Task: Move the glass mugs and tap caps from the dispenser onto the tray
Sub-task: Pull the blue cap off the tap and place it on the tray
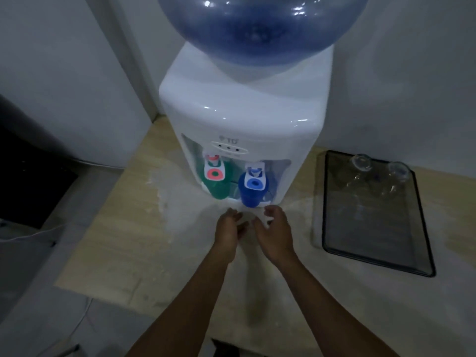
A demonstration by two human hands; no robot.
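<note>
Both my hands are empty. My left hand [229,228] and right hand [275,228] hover side by side just in front of the dispenser [242,119], fingers loosely curled and partly open, palms facing each other, gripping nothing. I judge them poised below the taps, ready to reach up for a cap.

Just beyond my fingertips, at the dispenser's front: the blue cap [251,189], smooth opaque plastic, rounded and cylindrical, hangs over the right tap; the green cap [215,185], same form, covers the left tap beside it. Both remain to be moved. The dispenser body is glossy white plastic; a translucent blue bottle [260,27] sits on top.

Right of the dispenser, well apart from it, lies the tray [412,256], a dark, smoky, flat rectangle with rounded corners. Two clear glass mugs [377,171] already rest at its far end; blur hides their orientation.
</note>
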